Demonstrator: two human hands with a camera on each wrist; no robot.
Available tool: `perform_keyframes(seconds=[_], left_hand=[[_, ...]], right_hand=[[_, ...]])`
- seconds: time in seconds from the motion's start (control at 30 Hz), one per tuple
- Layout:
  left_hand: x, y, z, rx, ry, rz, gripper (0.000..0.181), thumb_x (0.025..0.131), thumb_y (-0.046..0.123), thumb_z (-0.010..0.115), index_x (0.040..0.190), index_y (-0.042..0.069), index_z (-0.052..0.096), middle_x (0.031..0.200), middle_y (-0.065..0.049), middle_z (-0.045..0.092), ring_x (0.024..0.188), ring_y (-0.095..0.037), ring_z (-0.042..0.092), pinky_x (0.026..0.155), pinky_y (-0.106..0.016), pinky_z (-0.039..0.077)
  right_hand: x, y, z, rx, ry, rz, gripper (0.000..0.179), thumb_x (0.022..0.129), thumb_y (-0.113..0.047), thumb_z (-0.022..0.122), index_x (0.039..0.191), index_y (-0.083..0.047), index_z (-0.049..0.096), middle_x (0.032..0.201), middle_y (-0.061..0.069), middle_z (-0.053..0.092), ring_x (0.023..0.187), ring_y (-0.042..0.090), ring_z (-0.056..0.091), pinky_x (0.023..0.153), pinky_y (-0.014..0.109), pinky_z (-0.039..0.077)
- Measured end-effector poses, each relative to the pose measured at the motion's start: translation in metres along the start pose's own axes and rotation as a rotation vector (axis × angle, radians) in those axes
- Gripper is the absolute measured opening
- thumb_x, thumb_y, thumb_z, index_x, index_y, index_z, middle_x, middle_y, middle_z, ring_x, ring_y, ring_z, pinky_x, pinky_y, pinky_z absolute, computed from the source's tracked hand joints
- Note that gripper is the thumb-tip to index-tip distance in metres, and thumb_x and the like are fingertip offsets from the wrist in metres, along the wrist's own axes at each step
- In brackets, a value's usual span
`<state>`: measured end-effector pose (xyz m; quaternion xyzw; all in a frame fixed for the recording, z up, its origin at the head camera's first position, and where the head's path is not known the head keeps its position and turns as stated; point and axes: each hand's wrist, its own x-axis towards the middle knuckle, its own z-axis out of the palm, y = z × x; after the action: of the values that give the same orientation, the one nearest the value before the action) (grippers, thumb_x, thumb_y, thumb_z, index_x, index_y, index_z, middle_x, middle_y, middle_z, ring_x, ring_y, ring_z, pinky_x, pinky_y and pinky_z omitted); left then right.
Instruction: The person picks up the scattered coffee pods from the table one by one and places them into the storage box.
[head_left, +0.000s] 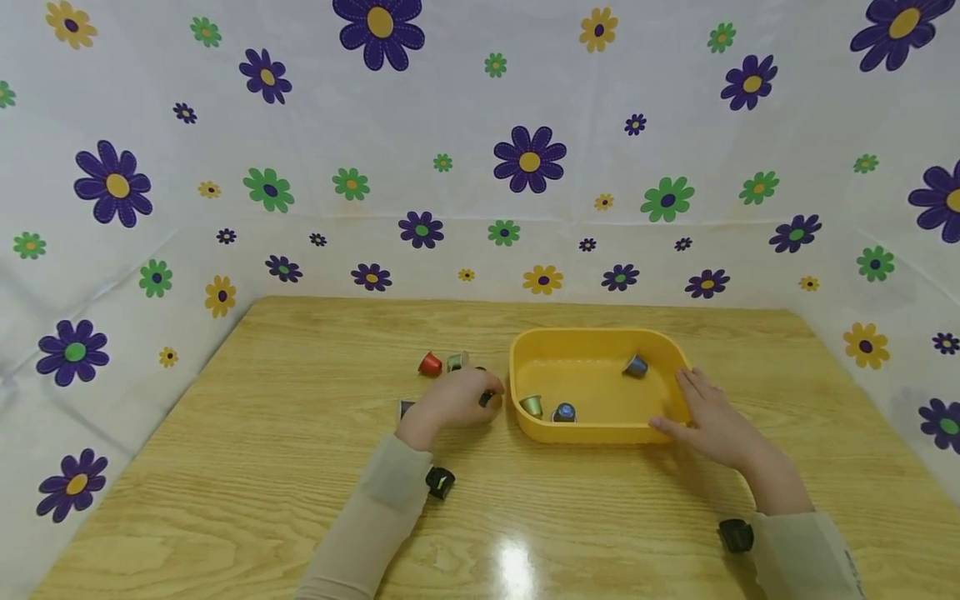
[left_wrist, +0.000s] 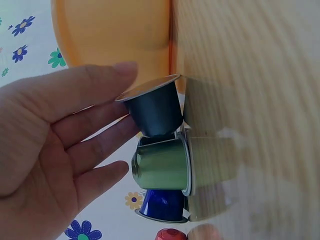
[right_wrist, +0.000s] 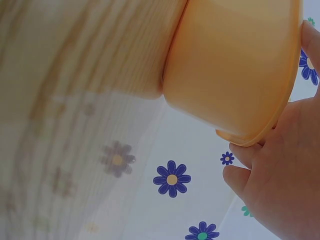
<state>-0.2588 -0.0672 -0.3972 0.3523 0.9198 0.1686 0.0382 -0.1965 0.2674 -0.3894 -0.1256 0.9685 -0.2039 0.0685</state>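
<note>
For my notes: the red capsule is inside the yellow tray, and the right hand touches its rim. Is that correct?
Not quite: the head view shows the red capsule on the table, outside the yellow tray. The right hand does touch its rim.

The head view looks down at the desk; both wrist views, close and sideways, share the yellow tub.

2 hands, 1 yellow tub, 3 capsules inside, perhaps 5 outside
</note>
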Motion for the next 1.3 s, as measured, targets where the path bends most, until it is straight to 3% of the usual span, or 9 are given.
perform_keyframes(seconds=[0.2, 0.4, 0.63, 0.77, 1.0, 1.17, 1.3], left_hand=[[0.001, -0.001, 0.001, 0.018, -0.03, 0.03, 0.014, 0.07, 0.01, 0.056, 0.084, 0.013, 0.058, 0.077, 0.002, 0.054, 0.06, -0.009, 0.041, 0.054, -0.022, 0.034], [0.001, 0.0, 0.001, 0.044, -0.114, 0.058, 0.015, 0.067, 0.006, 0.057, 0.079, 0.014, 0.058, 0.071, 0.004, 0.051, 0.057, -0.009, 0.04, 0.051, -0.021, 0.034], [0.0, 0.002, 0.001, 0.063, -0.163, 0.035, 0.032, 0.062, 0.009, 0.064, 0.093, 0.014, 0.059, 0.087, 0.004, 0.055, 0.078, -0.009, 0.049, 0.067, -0.022, 0.04], [0.0, 0.002, 0.001, 0.063, -0.163, 0.017, 0.035, 0.061, 0.012, 0.066, 0.094, 0.015, 0.058, 0.088, 0.005, 0.055, 0.079, -0.009, 0.049, 0.067, -0.022, 0.039], [-0.001, 0.0, 0.0, 0.014, -0.08, 0.016, 0.023, 0.066, 0.013, 0.06, 0.089, 0.014, 0.059, 0.079, 0.005, 0.054, 0.062, -0.007, 0.042, 0.054, -0.021, 0.036], [-0.006, 0.0, -0.009, -0.027, 0.03, -0.004, 0.029, 0.067, 0.019, 0.061, 0.094, 0.01, 0.057, 0.089, 0.004, 0.054, 0.078, -0.008, 0.047, 0.073, -0.026, 0.036], [-0.008, 0.0, -0.018, -0.059, 0.076, -0.038, 0.034, 0.067, 0.024, 0.062, 0.097, 0.01, 0.056, 0.092, 0.003, 0.053, 0.08, -0.008, 0.046, 0.074, -0.025, 0.036]], right_hand=[[0.001, 0.001, 0.0, -0.007, 0.002, -0.005, 0.086, 0.072, -0.055, 0.037, 0.125, 0.005, 0.004, 0.127, 0.023, 0.0, 0.113, 0.035, -0.003, 0.086, 0.05, 0.006], [0.001, 0.002, 0.0, -0.005, -0.002, 0.002, 0.086, 0.072, -0.056, 0.037, 0.125, 0.004, 0.004, 0.127, 0.023, 0.0, 0.113, 0.037, -0.002, 0.085, 0.051, 0.006], [0.001, 0.002, 0.001, -0.002, 0.0, 0.003, 0.087, 0.072, -0.056, 0.037, 0.125, 0.004, 0.003, 0.127, 0.022, 0.0, 0.113, 0.036, -0.002, 0.085, 0.051, 0.006], [0.001, 0.001, 0.0, -0.001, -0.001, 0.003, 0.086, 0.072, -0.055, 0.037, 0.125, 0.004, 0.003, 0.127, 0.023, 0.0, 0.113, 0.036, -0.002, 0.085, 0.051, 0.006], [0.001, 0.001, 0.001, -0.001, 0.003, -0.001, 0.087, 0.072, -0.055, 0.038, 0.125, 0.004, 0.004, 0.127, 0.023, 0.0, 0.113, 0.036, -0.002, 0.085, 0.051, 0.006], [0.001, 0.001, 0.001, 0.004, 0.002, 0.005, 0.087, 0.071, -0.056, 0.038, 0.125, 0.004, 0.004, 0.127, 0.023, 0.0, 0.113, 0.036, -0.002, 0.085, 0.051, 0.006], [0.001, 0.001, 0.001, 0.01, -0.003, 0.005, 0.086, 0.072, -0.055, 0.037, 0.125, 0.004, 0.003, 0.127, 0.023, 0.0, 0.113, 0.036, -0.002, 0.085, 0.051, 0.006]])
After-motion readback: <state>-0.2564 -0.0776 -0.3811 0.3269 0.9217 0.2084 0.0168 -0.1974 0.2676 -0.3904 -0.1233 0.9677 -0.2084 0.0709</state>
